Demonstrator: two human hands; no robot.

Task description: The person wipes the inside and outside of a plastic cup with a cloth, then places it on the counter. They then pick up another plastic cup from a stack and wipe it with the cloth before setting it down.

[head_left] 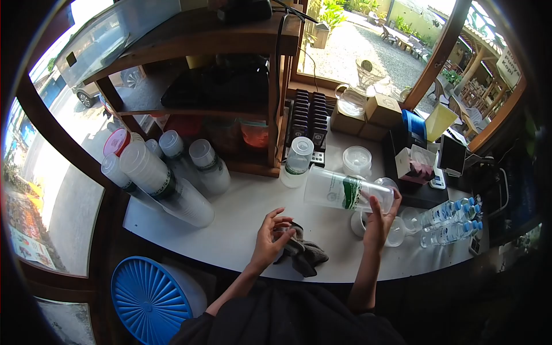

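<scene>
My right hand grips a stack of clear plastic cups by one end. The stack is tilted nearly sideways above the counter, and a green-and-white print runs round it. My left hand is held over the counter with its fingers loosely curved and apart, nothing between them. Right beside its thumb lies a crumpled dark grey cloth, which the thumb overlaps in this view. Behind the held stack, a shorter stack of cups stands upside down. Round clear containers sit just past the held cups.
Tall cup stacks fill the counter's left end, near a wooden shelf. Several water bottles stand at the right. Farther back are a tissue box, cardboard boxes and dark packets. A blue-lidded bin is below.
</scene>
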